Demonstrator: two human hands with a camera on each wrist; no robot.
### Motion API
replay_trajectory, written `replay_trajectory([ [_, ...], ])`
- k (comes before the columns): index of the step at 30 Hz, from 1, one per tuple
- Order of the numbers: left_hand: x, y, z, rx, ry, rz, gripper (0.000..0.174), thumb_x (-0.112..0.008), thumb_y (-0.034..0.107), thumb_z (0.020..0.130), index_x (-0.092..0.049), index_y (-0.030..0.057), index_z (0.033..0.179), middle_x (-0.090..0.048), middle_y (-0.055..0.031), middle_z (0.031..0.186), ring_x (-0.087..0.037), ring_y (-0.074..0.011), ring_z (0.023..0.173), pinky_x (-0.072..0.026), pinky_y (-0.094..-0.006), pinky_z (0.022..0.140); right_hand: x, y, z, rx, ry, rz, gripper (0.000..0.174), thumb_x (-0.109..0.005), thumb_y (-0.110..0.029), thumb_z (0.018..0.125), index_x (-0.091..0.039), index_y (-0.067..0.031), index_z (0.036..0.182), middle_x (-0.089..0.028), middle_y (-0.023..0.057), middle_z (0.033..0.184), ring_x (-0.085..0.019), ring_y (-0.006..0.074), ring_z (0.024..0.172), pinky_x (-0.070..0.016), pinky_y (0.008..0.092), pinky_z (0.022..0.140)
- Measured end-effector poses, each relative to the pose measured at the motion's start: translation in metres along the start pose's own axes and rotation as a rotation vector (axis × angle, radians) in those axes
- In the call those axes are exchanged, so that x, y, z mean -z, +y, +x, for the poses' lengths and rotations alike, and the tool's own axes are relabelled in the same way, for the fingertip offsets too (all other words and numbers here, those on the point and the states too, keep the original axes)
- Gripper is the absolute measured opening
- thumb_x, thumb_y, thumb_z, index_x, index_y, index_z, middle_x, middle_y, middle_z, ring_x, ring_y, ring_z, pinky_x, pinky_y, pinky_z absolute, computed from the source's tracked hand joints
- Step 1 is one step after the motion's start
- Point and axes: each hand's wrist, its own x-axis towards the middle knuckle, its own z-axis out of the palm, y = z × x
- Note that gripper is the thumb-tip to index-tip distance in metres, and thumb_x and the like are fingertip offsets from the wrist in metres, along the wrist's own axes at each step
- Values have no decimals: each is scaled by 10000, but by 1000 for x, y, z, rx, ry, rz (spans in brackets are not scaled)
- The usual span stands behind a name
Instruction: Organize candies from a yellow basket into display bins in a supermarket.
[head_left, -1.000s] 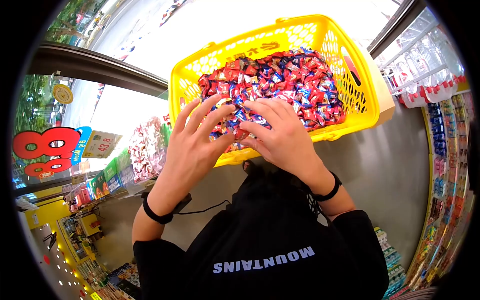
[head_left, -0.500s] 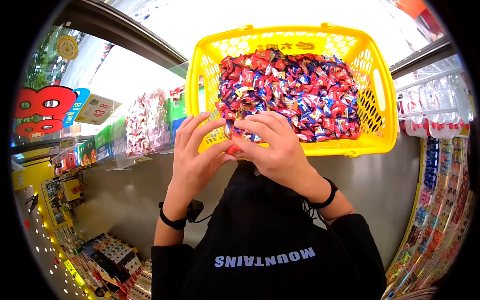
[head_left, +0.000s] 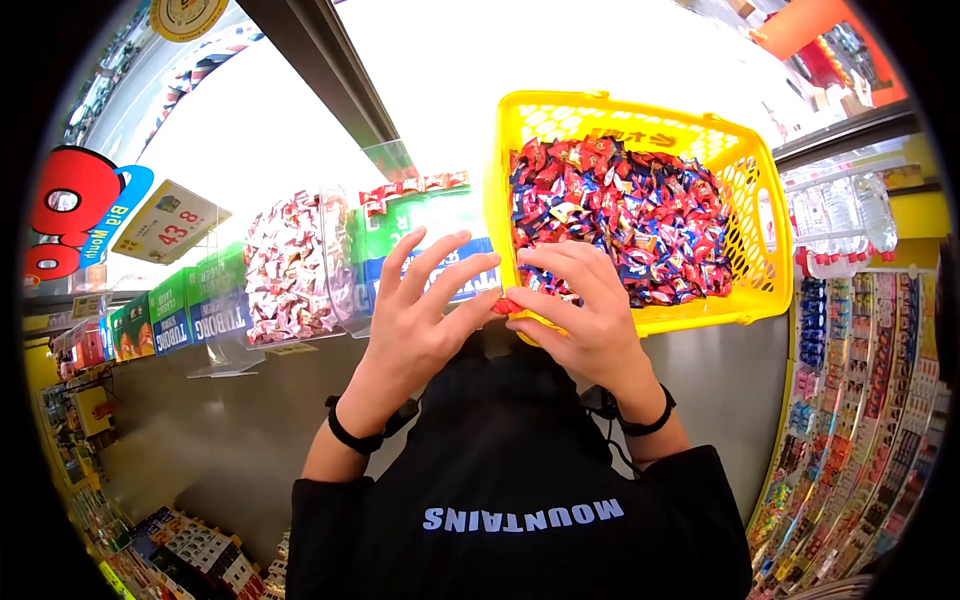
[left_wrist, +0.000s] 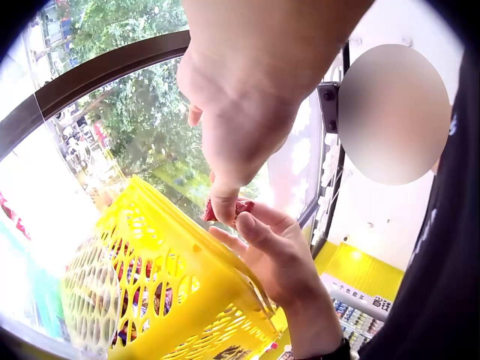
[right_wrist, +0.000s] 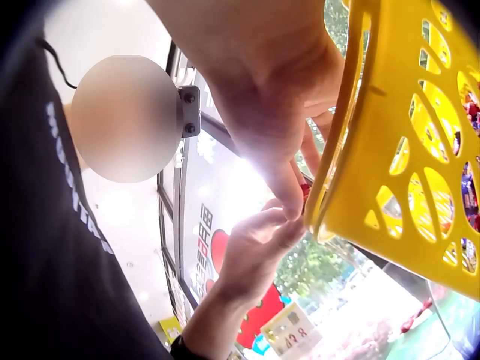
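A small red wrapped candy (head_left: 506,306) is pinched between the two hands, in front of the basket's near left corner. My left hand (head_left: 420,325) holds one side of it with thumb and a finger, the other fingers spread. My right hand (head_left: 590,320) pinches the other side, its fingers beside the basket rim. In the left wrist view the red candy (left_wrist: 229,211) shows between both thumbs. A yellow basket (head_left: 775,250) holds a heap of red and blue wrapped candies (head_left: 630,220).
Left of the basket, a row of red candies (head_left: 415,188) lies on a green and blue box (head_left: 430,222). Beside it stands a clear bin of pink-wrapped candies (head_left: 290,265), with a price sign (head_left: 172,222) further left. Stocked shelves (head_left: 860,380) line the right.
The basket now sits further right in the head view, and more of the box with the red candies shows. Both hands have moved slightly right, with the red candy between them.
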Motion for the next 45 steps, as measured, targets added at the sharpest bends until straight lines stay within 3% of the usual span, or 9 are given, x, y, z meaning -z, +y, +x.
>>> replay_trajectory([
  [8,0,-50,-27,-22,81,-155,226,-851,287,836,-772,193,1025,-691,-6,1370,-577,-282,1380,-406,-565,1208,-46,-21,12,29,7,-118,266,-858,-115,792,-800,-131,1051,-739,54,1237,-684,304,1160,-545,476,979],
  [12,26,-74,-41,-6,-58,-317,362,-894,308,794,-766,182,1108,-679,-51,1400,-568,-333,1387,-422,-581,1204,-64,-38,25,162,7,-181,230,-835,-128,791,-804,-118,1019,-747,45,1228,-673,310,1198,-540,497,998],
  [14,38,-86,-52,-17,-99,-372,378,-897,307,796,-767,177,1126,-665,-62,1421,-559,-338,1395,-416,-582,1212,-74,-45,27,241,-23,-126,127,-824,-125,782,-751,-96,882,-745,49,1264,-660,306,1242,-534,510,1023],
  [19,40,-106,-78,9,-61,-372,219,-880,256,829,-761,169,991,-669,-36,1381,-564,-308,1399,-402,-566,1218,-103,-47,37,356,-65,-71,133,-799,-80,795,-669,-92,770,-734,62,1314,-653,301,1266,-533,525,1038],
  [25,7,-129,-88,252,31,-90,117,-817,198,880,-771,167,983,-654,-54,1388,-522,-307,1431,-316,-596,1256,-161,-13,43,116,-231,-288,258,-762,-90,795,-753,-101,1053,-660,158,1389,-586,355,1349,-432,539,1150],
  [32,-18,-154,-112,430,36,96,331,-821,177,862,-763,163,1187,-516,-121,1562,-372,-375,1536,-268,-621,1263,-182,10,22,-56,-419,-369,240,-788,-111,822,-770,-105,1061,-654,180,1369,-599,373,1290,-456,510,1105],
  [39,-38,-164,-118,500,-95,34,568,-794,201,888,-642,228,1434,-375,-162,1669,-287,-452,1564,-232,-690,1250,-205,-3,66,-67,-349,-321,221,-800,-157,836,-770,-99,1047,-643,187,1379,-597,382,1295,-462,534,1078],
  [42,-39,-165,-118,497,-81,39,603,-800,207,876,-628,232,1453,-356,-169,1678,-274,-453,1569,-227,-694,1250,-227,15,69,-74,-415,-522,187,-773,-149,851,-772,-108,1033,-634,181,1391,-596,401,1296,-455,555,1078],
  [45,-39,-164,-121,501,-69,19,626,-809,222,861,-623,223,1459,-351,-174,1677,-263,-454,1573,-217,-695,1253,-237,25,53,-270,-775,-751,287,-740,-225,913,-758,-125,1181,-522,200,1572,-411,486,1503,-364,679,1151],
])
